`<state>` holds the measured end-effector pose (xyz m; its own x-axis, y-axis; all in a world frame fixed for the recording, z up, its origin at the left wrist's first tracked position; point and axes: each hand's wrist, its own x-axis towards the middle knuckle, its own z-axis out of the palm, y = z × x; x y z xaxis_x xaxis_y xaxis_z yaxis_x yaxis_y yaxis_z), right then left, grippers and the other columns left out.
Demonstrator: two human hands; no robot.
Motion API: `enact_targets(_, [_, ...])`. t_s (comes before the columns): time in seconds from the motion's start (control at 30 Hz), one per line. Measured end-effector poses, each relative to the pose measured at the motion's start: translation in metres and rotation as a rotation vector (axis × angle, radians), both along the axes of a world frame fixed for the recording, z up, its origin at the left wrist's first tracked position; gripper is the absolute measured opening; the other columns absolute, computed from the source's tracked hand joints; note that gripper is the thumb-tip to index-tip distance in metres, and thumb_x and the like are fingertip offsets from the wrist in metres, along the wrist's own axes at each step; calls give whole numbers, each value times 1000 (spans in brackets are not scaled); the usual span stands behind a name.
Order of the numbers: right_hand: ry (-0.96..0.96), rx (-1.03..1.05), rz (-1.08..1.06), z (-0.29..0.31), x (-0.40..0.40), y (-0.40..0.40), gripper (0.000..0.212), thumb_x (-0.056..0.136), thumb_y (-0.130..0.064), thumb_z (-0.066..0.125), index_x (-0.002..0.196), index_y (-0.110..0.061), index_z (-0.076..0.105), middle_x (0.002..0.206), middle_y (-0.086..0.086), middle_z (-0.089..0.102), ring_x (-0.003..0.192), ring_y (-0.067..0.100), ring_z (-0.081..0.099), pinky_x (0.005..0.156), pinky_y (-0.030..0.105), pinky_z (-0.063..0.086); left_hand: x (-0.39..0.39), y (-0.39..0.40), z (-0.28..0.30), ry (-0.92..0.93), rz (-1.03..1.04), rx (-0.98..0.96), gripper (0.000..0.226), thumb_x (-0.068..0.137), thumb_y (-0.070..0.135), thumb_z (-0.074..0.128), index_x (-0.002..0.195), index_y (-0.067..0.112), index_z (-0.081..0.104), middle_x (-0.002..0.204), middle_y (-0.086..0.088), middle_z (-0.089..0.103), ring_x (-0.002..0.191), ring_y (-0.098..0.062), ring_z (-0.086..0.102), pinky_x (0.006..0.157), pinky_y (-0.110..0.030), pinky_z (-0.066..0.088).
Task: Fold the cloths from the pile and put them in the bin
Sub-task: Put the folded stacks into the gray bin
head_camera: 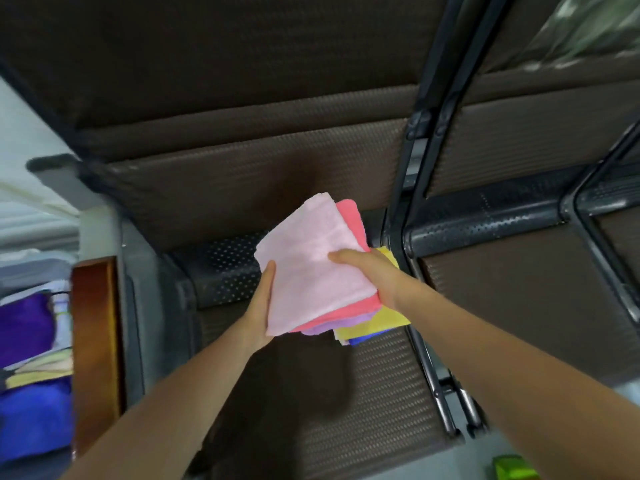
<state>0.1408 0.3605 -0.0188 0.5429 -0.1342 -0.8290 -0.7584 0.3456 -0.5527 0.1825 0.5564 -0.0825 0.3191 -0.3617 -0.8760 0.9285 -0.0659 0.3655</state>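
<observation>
Both hands hold a stack of folded terry cloths above the brown woven-mesh seat [381,393] of a dark metal-framed chair. A pale pink fluffy cloth [311,261] lies on top, then a coral pink cloth [353,216], a lilac cloth [332,323], a yellow cloth [377,323] and a blue cloth [363,339], corners fanned out. Fingers of the left hand [261,306] curl under the stack's near edge; the right hand [374,275] pinches it, thumb pressed flat on top. At far left, purple, blue and cream cloths [31,386] lie heaped beside a glossy wooden post [95,341].
</observation>
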Motion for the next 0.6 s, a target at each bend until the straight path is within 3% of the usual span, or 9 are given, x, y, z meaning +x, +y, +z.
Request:
enact_targets(0.07, [-25,48,-2,30,14,25,40,78,-24,76,114,-12,66,103,9,73,91,25,71,70,31,56,16,42,20,97,191,-183,46,84,70,46,105,36,69,97,8,71,87,-14,70,72,-35,59])
enact_targets(0.13, [-59,99,-6,51,25,46,48,72,-28,78,116,-13,65,107,10,72,97,27,69,75,34,55,30,71,36,89,323,-177,59,84,71,45,124,31,61,113,1,67,97,-23,68,76,-38,57])
enact_targets(0.2, [-98,134,-1,80,40,89,47,70,-28,78,113,-14,66,106,9,72,94,26,70,77,35,55,38,116,60,74,357,-183,63,83,74,43,121,27,62,113,-4,68,101,-26,66,83,-39,54])
enact_targets(0.3, [-135,151,2,124,53,170,43,68,-30,72,108,-16,65,96,8,74,85,24,71,77,37,55,42,180,106,-50,179,-261,37,94,42,56,87,6,62,60,-10,69,57,-6,68,55,-16,52])
enact_targets(0.37, [-145,145,16,152,58,236,44,70,-31,72,111,-17,64,97,9,74,91,27,69,83,41,54,45,241,147,-211,147,-288,36,62,23,89,51,2,62,35,-3,54,31,-4,53,32,-10,37])
enact_targets(0.4, [-133,151,22,158,60,253,43,72,-30,72,112,-17,63,98,10,73,95,29,68,85,43,53,48,256,156,-224,222,-288,41,63,32,87,40,8,62,36,-2,54,30,-6,53,31,-10,36])
enact_targets(0.47, [-129,151,31,174,65,314,31,81,-27,69,109,-16,63,95,10,73,96,30,66,87,43,52,64,317,174,-260,359,-210,59,94,46,48,50,17,73,57,-3,68,47,-10,64,40,-15,46])
enact_targets(0.53, [-135,152,22,185,72,379,19,88,-22,63,104,-12,65,94,10,74,89,26,68,83,37,54,79,389,193,-267,332,-204,69,94,61,28,73,19,79,80,-3,74,66,-17,70,55,-25,54])
enact_targets(0.6, [-126,174,29,180,82,448,19,88,-19,63,105,-10,66,96,10,74,84,22,71,77,33,57,88,470,204,-303,267,-113,73,83,74,31,70,18,76,75,-7,73,63,-21,68,58,-26,49])
